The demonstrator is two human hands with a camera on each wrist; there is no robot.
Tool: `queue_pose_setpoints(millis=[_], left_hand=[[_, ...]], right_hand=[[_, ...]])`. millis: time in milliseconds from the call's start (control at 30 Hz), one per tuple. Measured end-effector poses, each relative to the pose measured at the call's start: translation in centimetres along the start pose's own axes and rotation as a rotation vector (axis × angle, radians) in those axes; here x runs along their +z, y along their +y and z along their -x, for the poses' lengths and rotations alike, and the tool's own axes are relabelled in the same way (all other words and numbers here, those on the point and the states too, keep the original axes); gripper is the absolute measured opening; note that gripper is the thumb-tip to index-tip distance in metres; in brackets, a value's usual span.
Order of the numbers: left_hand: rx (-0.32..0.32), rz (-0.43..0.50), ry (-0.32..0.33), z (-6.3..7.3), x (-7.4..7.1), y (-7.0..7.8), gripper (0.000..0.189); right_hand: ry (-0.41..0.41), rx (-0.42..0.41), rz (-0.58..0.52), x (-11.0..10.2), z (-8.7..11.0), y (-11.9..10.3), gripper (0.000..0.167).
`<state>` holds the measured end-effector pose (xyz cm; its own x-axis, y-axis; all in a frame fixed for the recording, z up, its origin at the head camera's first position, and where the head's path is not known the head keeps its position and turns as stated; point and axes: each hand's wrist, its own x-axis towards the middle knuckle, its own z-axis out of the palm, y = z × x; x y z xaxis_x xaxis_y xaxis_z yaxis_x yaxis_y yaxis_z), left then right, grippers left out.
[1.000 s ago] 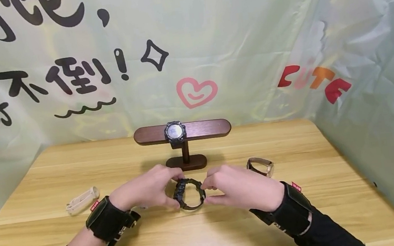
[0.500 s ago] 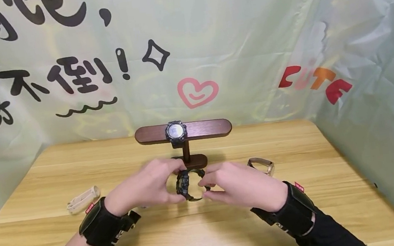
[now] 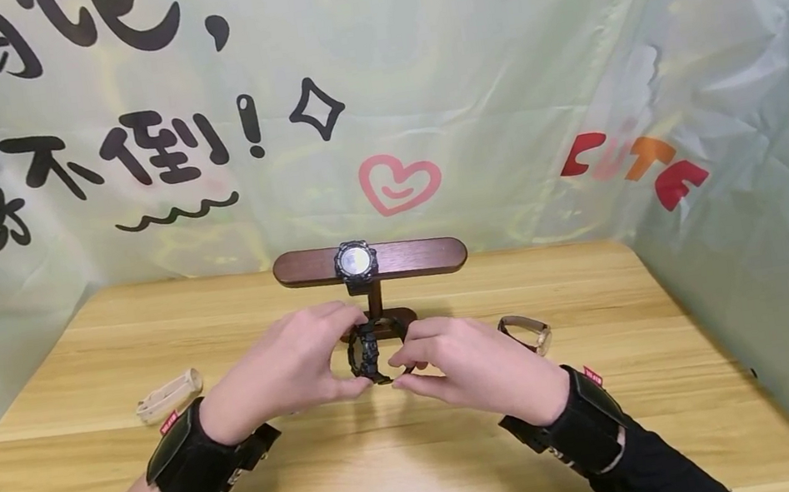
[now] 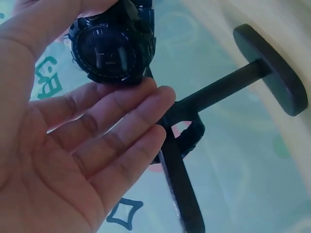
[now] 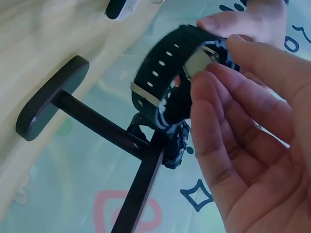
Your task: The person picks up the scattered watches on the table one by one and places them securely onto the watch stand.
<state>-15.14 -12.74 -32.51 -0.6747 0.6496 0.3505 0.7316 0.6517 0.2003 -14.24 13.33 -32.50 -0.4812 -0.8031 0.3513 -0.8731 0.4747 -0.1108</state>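
Note:
Between both hands, in front of the display stand, is a black digital wristwatch (image 3: 367, 352) with its strap closed in a loop. My left hand (image 3: 300, 356) grips the case side; the left wrist view shows the dark round face (image 4: 108, 54) above the fingers. My right hand (image 3: 448, 356) pinches the loop from the other side, thumb and fingertips at the band. The right wrist view shows the punched strap (image 5: 158, 70) and its pale keeper. Behind, a second black watch (image 3: 356, 262) sits on the bar of the dark wooden stand (image 3: 420, 256), left of its middle.
A cream-coloured watch (image 3: 169, 397) lies on the wooden table (image 3: 412, 479) at left. At right lies a watch with a brown strap (image 3: 526, 330), partly behind the right hand. A printed cloth (image 3: 489, 56) hangs behind the table.
Both hands have moved the black wristwatch away from me, up close to the stand's base. Its case has turned further edge-on to the head camera. The other watches stay put.

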Motion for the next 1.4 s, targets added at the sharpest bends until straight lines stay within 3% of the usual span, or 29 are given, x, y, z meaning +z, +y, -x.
queue_pose_setpoints(millis=[333,633,933,1400], left_hand=[[0.0,-0.123,0.101,0.2,-0.3,0.7,0.057],[-0.003,-0.159,0.161,0.3,-0.9,1.4,0.052],[-0.001,-0.163,0.205,0.4,-1.2,2.0,0.06],[0.011,-0.092,0.25,0.5,-1.3,1.9,0.061]], right_hand=[[0.062,-0.021,0.013,0.7,-0.5,-0.1,0.011],[0.093,-0.017,0.02,0.9,-0.5,-0.2,0.009],[0.142,-0.02,-0.024,0.9,-0.6,-0.1,0.01],[0.149,0.078,-0.267,1.5,-0.9,0.4,0.006]])
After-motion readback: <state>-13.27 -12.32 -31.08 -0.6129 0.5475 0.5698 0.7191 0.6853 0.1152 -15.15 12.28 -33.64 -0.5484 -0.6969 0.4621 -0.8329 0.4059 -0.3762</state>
